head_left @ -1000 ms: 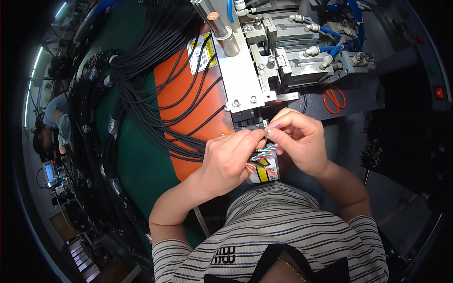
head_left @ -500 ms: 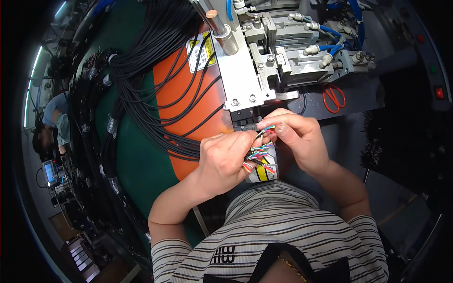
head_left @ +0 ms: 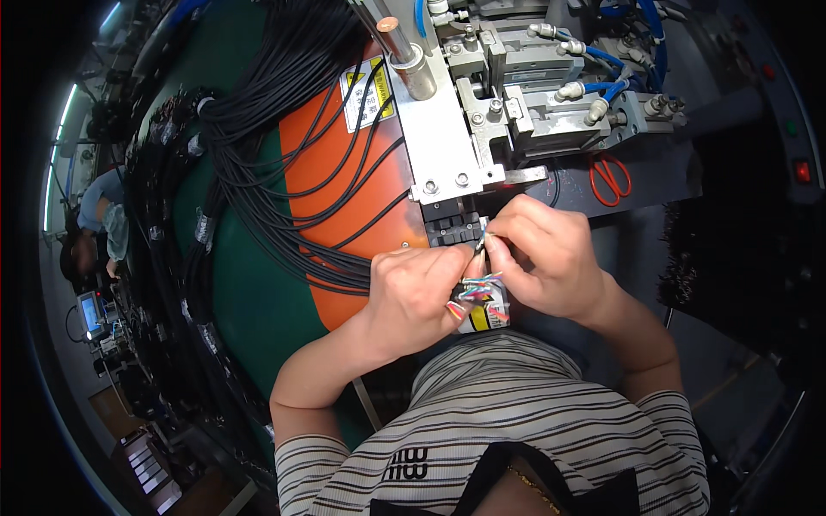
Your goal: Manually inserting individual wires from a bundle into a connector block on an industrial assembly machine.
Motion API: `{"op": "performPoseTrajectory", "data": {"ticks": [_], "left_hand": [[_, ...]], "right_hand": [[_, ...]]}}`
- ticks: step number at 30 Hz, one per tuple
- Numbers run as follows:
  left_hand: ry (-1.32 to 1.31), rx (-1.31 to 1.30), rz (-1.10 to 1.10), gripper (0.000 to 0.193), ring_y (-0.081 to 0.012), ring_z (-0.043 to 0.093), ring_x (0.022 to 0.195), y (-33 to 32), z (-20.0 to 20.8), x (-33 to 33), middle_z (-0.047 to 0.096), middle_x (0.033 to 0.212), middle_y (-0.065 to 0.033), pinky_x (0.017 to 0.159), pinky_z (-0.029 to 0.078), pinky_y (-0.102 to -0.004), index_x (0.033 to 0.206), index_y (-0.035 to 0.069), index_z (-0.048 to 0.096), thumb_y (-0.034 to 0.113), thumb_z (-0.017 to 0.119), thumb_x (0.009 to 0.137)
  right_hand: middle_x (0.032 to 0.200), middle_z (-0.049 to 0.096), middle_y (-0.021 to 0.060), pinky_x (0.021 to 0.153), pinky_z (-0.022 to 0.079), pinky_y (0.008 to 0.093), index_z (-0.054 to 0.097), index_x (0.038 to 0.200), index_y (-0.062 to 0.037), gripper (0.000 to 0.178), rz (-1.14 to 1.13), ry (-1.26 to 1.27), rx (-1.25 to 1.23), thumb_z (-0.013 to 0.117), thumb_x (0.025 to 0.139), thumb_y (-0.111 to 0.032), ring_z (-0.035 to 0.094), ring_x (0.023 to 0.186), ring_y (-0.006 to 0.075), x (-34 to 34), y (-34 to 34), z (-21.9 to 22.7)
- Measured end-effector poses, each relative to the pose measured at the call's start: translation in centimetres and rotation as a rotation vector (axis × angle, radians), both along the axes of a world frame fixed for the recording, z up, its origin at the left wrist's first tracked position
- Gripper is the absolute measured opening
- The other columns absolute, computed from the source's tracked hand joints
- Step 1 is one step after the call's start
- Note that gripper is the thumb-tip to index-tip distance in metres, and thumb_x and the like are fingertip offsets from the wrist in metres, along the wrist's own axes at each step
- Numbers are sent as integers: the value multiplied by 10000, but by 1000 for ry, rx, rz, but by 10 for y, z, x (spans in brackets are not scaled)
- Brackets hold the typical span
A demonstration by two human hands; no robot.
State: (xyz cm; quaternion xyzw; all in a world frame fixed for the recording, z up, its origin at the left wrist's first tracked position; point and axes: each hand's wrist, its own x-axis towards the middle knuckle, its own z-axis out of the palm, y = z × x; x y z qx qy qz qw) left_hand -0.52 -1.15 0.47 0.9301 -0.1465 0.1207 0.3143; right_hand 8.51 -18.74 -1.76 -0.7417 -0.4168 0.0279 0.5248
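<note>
My left hand (head_left: 415,292) is closed round several black cables (head_left: 335,268), whose stripped ends fan out past its fingers as thin coloured wires (head_left: 475,292). In a pinch, my right hand (head_left: 548,258) grips the coloured wire ends of one cable, just in front of a small dark metal fixture (head_left: 454,229). The fingertips of both hands nearly meet there. Individual wires between them are too small to tell apart. Behind the wires, a white and yellow label (head_left: 487,315) shows in part.
A metal machine (head_left: 551,112) with blue air hoses stands beyond my hands. Red-handled scissors (head_left: 610,181) lie at its right. More black cable bundles (head_left: 301,52) spread over the orange plate (head_left: 311,155) and green mat (head_left: 249,284). Far left, another person (head_left: 103,211) is bent over.
My right hand has shifted slightly left and its fingers have closed in on the wire tips. The held wires now point up toward the fixture. My left hand has barely moved.
</note>
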Motion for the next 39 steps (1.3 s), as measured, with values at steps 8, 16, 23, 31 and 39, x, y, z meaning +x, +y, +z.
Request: {"op": "performPoseTrajectory", "data": {"ticks": [8,16,23,31,39], "left_hand": [[-44,259,5,408,-200,569,704,2,4,-1,560,857,-80,567,482,-308,1105,-30,649,38,638,703],[2,327,-71,451,-191,529,705,4,11,2,477,813,-65,574,477,-287,1168,-34,631,36,624,722],[58,330,-97,625,-229,528,713,3,14,2,476,827,-83,586,458,-339,1215,-27,610,57,707,604],[75,470,-78,533,-230,534,754,-7,19,8,490,863,-86,618,478,-320,1210,-23,615,69,645,686],[73,409,-53,439,-220,555,796,-1,19,9,541,918,-86,643,499,-317,1140,-17,638,72,641,710]], "right_hand": [[742,582,84,499,456,372,625,815,-25,57,-29,-173,-279,667,798,-60,579,565,288,8,-2,0],[719,545,84,493,472,377,615,779,-28,78,-77,-195,-226,651,815,-87,601,565,277,2,-1,-5],[728,547,83,488,469,367,609,775,-30,86,-109,-227,-223,657,815,-90,597,559,268,2,1,-6],[752,583,92,500,485,377,623,805,-20,71,-2,-280,-438,645,822,-86,612,570,284,13,-1,6],[777,645,118,483,458,322,638,871,-6,61,-73,-148,-172,661,820,-31,607,548,253,10,0,-12]]}}
